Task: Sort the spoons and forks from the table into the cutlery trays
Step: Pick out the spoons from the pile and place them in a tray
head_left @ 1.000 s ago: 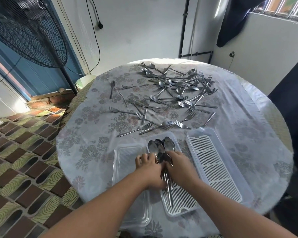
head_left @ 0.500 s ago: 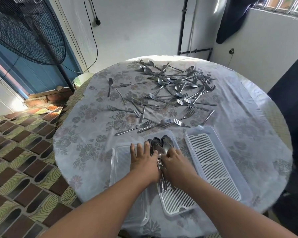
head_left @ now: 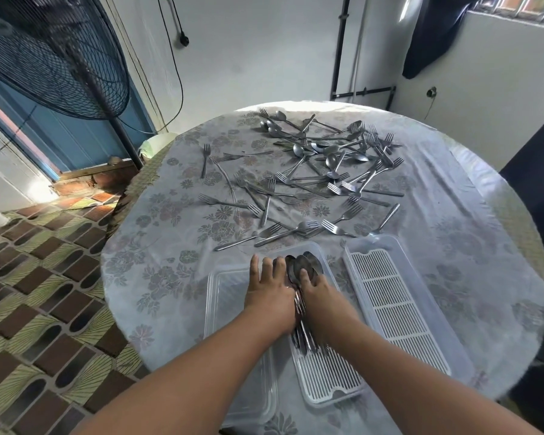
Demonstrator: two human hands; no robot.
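Spoons (head_left: 302, 271) already sorted lie bundled in the middle tray (head_left: 327, 378), bowls pointing away from the person and handles running back toward the body, so the bundle's long axis follows the tray's length. Going from the left: a clear tray (head_left: 220, 309) holds no cutlery that I can see; the left hand (head_left: 269, 291) lies flat with fingers straight, spread over that tray's right edge and pressing the bundle's left side. The right hand (head_left: 319, 295) presses the bundle from the other side, fingers curved over the spoon bowls; whether they actually clasp them I cannot tell. The two hands sit close together with the spoons squeezed between them, apparently squaring up the bundle. Farther right stands a third tray (head_left: 396, 309) with a white slatted insert, nothing in it. That makes three trays. The unsorted pile (head_left: 311, 177) lies straight ahead on the surface (head_left: 157, 240), beyond the trays: forks scattered nearest, most spoons toward the far side. Both hands look about equally near the closest forks (head_left: 283, 232). An exact count of the pile is impossible; forks clearly outnumber spoons.
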